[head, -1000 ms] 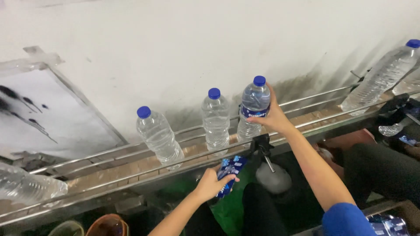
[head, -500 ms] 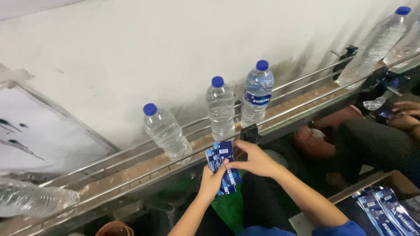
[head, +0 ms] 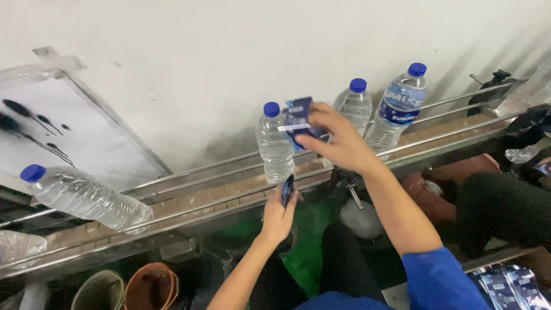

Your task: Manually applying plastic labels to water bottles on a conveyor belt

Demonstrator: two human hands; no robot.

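Observation:
Clear plastic water bottles with blue caps stand on a conveyor (head: pixel 189 198) with steel rails. My right hand (head: pixel 336 140) holds a blue label sleeve (head: pixel 297 117) beside the top of an unlabelled bottle (head: pixel 274 146). Below the rail, my left hand (head: pixel 278 215) grips a stack of blue labels (head: pixel 287 189) seen edge-on. Right of my right hand stand another bare bottle (head: pixel 354 103) and a labelled bottle (head: pixel 399 109).
A bottle (head: pixel 86 195) leans on the conveyor at the left. A white wall rises behind, with a taped sheet (head: pixel 51 138) on it. Buckets (head: pixel 149 287) sit under the line. Another person's dark-clothed legs (head: pixel 499 209) are at right; more labels (head: pixel 508 290) lie bottom right.
My right hand drew one label from the stack and lifted it up to the bottle's top. The bottles have travelled right along the conveyor. My left hand stays below the rail with the stack.

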